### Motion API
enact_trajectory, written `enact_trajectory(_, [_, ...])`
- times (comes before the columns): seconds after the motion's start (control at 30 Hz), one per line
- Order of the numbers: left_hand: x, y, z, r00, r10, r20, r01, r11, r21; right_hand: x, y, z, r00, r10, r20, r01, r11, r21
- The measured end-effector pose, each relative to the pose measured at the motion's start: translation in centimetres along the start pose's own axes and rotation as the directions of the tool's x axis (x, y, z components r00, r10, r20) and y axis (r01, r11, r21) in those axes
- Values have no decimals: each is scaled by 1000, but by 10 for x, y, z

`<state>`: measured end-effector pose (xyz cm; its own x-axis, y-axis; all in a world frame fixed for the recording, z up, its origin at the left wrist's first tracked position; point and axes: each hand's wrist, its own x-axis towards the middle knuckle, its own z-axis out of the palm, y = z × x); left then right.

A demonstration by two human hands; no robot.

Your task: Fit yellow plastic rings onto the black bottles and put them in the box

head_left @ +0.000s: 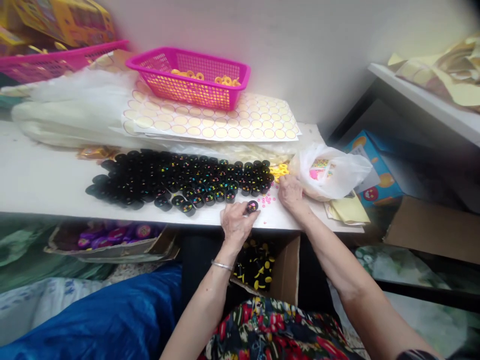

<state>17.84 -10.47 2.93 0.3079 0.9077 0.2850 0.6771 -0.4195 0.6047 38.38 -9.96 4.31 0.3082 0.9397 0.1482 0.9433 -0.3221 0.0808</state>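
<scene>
Black cups (180,176): plastic, smooth, slightly glossy. Yellow pieces (279,171): plastic, glossy. Pink basket (195,94): plastic, openwork mesh walls, glossy. Sheets with cream discs (258,123): paper, smooth. White bag (339,172): thin translucent plastic film, crinkled. Counter (45,172): smooth, low sheen. Carton (288,267): brown cardboard, matt. Blue cover (105,315): cloth-like, creased, sheeny. Bracelet (222,265): silver-coloured metal, polished. Patterned garment (262,330): cloth, matt.

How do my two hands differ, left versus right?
The left hand holds a black cup; the right hand is at the yellow pieces. The left wrist wears a bracelet; the right wrist shows none. Both hands are ungloved, at the white table.
</scene>
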Motion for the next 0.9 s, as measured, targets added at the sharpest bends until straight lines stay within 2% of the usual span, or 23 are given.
enact_trajectory(0.17, [1,0,-1,1000,3,7,-3,1000,-16,-2,2,0,999,6,-42,-3,999,54])
enact_trajectory(0.27, [1,-3,-1,1000,7,23,-6,999,-46,-3,3,-3,994,76,-77,-65,988,142])
enact_trajectory(0.33, [1,-9,0,999,13,36,-9,994,-106,-6,3,-7,980,155,-123,-116,954,277])
enact_trajectory(0.4, [-1,-14,0,1000,11,19,-6,975,-221,-13,3,-15,955,264,-136,-158,839,520])
enact_trajectory(0.43, [-2,-15,-2,1000,-6,-6,4,955,-297,-18,3,-20,944,314,-100,-171,727,665])
enact_trajectory(0.5, [-6,-12,-8,995,-79,-61,42,883,-467,-30,0,-31,942,331,63,-201,402,893])
enact_trajectory(0.57, [-10,-2,-18,981,-183,-61,105,771,-628,-44,-5,-42,949,205,238,-261,92,961])
enact_trajectory(0.63, [-13,13,-28,965,-259,25,189,629,-754,-58,-12,-51,940,49,337,-333,-77,940])
enact_trajectory(0.7, [-14,26,-34,941,-289,175,302,484,-821,-71,-20,-57,920,-54,388,-392,-138,910])
enact_trajectory(0.8, [-15,34,-33,877,-314,364,456,305,-836,-86,-32,-61,904,-133,406,-424,-159,892])
enact_trajectory(0.87, [-17,32,-30,844,-344,411,501,232,-834,-93,-38,-60,914,-179,364,-387,-117,915])
enact_trajectory(0.9, [-18,31,-28,834,-362,415,507,209,-836,-96,-41,-60,922,-200,330,-348,-63,935])
